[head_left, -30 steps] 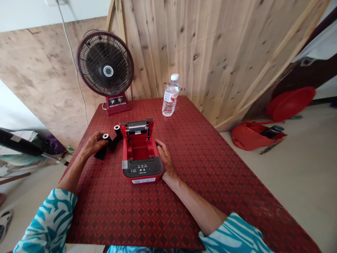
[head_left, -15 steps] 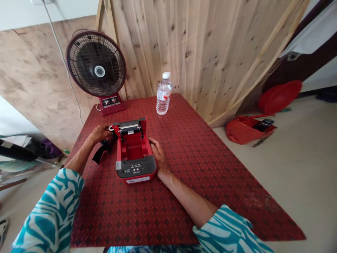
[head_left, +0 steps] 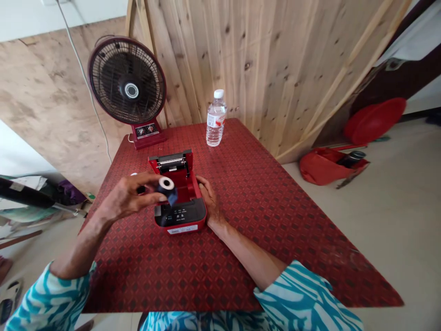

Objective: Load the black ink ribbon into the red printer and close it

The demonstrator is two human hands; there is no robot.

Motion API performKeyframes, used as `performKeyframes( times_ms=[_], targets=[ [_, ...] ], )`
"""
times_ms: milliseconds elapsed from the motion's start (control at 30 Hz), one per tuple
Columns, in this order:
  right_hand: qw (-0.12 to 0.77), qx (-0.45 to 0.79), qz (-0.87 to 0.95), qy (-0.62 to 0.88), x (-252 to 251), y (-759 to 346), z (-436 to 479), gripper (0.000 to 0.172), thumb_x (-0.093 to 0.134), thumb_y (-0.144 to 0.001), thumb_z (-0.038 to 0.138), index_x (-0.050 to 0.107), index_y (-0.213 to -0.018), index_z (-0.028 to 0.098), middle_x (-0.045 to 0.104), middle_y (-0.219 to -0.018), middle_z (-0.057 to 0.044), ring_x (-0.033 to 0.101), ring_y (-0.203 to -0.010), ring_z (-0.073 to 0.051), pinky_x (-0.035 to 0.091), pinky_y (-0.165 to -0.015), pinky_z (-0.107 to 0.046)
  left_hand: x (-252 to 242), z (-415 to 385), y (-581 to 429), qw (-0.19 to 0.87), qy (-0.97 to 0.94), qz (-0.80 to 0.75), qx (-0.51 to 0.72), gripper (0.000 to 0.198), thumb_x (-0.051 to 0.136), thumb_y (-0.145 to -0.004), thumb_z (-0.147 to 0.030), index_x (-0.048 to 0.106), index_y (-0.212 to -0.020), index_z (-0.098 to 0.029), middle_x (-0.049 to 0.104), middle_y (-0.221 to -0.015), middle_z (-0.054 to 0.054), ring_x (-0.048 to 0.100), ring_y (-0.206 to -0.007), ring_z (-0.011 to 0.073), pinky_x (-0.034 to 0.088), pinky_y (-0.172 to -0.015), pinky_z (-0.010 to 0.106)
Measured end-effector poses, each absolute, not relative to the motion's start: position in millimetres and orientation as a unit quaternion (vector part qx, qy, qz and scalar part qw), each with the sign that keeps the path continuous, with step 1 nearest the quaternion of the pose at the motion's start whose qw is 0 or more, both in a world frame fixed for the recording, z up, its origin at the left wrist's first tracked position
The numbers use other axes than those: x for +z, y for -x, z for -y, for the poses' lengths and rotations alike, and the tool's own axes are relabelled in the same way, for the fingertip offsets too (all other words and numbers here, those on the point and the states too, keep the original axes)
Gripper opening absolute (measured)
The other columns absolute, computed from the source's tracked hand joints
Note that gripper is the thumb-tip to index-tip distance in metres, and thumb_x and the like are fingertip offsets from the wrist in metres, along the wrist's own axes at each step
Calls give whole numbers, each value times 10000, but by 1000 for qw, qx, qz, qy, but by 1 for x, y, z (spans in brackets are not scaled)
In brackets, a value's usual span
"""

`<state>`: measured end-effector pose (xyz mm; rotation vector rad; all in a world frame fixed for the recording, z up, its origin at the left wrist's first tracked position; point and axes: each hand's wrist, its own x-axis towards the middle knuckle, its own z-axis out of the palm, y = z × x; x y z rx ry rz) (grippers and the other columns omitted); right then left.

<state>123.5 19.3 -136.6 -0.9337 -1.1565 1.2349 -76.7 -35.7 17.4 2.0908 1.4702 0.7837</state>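
A red label printer (head_left: 186,228) with a dark grey button panel sits on the table, its lid (head_left: 172,161) tilted up and the inside exposed. My right hand (head_left: 211,202) is wrapped around the printer's right side, thumb side up. Above the printer's left edge, my left hand (head_left: 136,193) pinches a small dark ribbon roll (head_left: 166,184) with a white core, and a loose dark strip hangs from it over the panel. Behind my left hand, something small and white pokes out, mostly hidden.
A maroon fan (head_left: 127,85) stands at the table's back left corner. Near the back edge is a clear water bottle (head_left: 215,120) with a white cap. The red patterned tablecloth (head_left: 275,239) covers the table. An orange-red bag (head_left: 319,168) lies on the floor to the right.
My left hand has moved right and toward me, bringing the dark ribbon roll from beside the printer to above its left side. My right hand stays on the printer.
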Motion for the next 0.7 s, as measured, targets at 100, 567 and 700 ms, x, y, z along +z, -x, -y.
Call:
performKeyframes(
  times_ms=[100, 567, 700],
  targets=[
    [566, 530, 495, 393, -137, -123, -19, 391, 451, -878, 457, 617, -1168, 253, 628, -1249, -49, 546, -1196, -212, 373, -1085, -413, 6, 24, 54, 125, -821, -526, 185, 327, 683, -800, -421, 714, -1075, -247, 738, -976, 37, 689, -853, 213, 520, -807, 309],
    [570, 529, 500, 380, -139, -124, -20, 360, 466, -875, 436, 630, -1153, 277, 636, -1232, -35, 551, -1183, -201, 397, -1068, -398, -14, -27, 24, 73, -834, -536, -107, 119, 682, -775, -282, 759, -850, -230, 749, -832, 93, 705, -840, 299, 514, -725, 348],
    [572, 530, 498, 379, -138, -124, -20, 358, 465, -878, 438, 628, -1154, 280, 644, -1218, -28, 549, -1188, -196, 392, -1077, -392, -3, -1, 40, 137, -849, -508, 50, 268, 570, -875, -358, 719, -1079, -270, 739, -1098, 44, 683, -1007, 248, 506, -870, 330]
  ],
)
